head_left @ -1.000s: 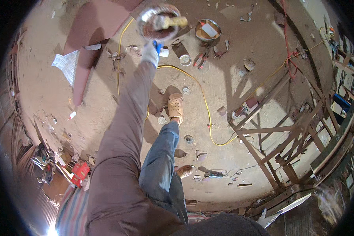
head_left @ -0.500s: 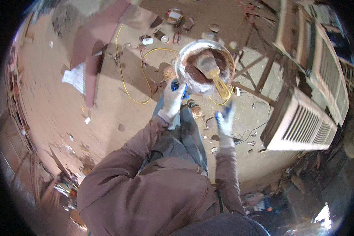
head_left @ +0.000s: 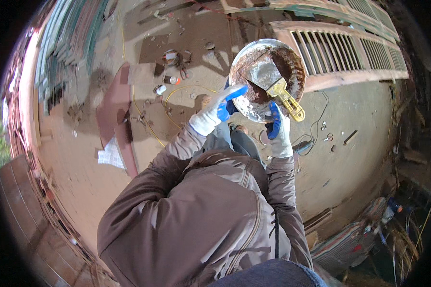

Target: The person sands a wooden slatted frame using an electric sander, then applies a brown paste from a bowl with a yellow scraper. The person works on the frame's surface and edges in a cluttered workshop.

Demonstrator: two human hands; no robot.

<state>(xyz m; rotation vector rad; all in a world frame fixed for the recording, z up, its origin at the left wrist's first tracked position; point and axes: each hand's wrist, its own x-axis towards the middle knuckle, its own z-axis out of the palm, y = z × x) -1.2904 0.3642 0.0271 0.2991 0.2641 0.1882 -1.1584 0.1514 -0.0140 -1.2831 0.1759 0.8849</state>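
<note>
- Now, the gloved left grip point(head_left: 221, 106) is clamped on the near left side of a white bucket point(head_left: 250, 110), thumb laid over its rim.
- The gloved right grip point(head_left: 278, 126) has its fingers at the bucket's near side; whether they are clamped or apart, I cannot tell.
- Brown paste point(head_left: 283, 61) coats the bucket's inside, just beyond both grips.
- A scraper point(head_left: 275, 87) lies across the bucket, its yellow handle over the rim, just beside the right grip.
- Beyond the right grip, farther right, is a slatted panel point(head_left: 359, 76).
- Left of the left grip, a yellow cable point(head_left: 166, 105) and brown sheet point(head_left: 114, 107) lie on the floor point(head_left: 345, 177).
</note>
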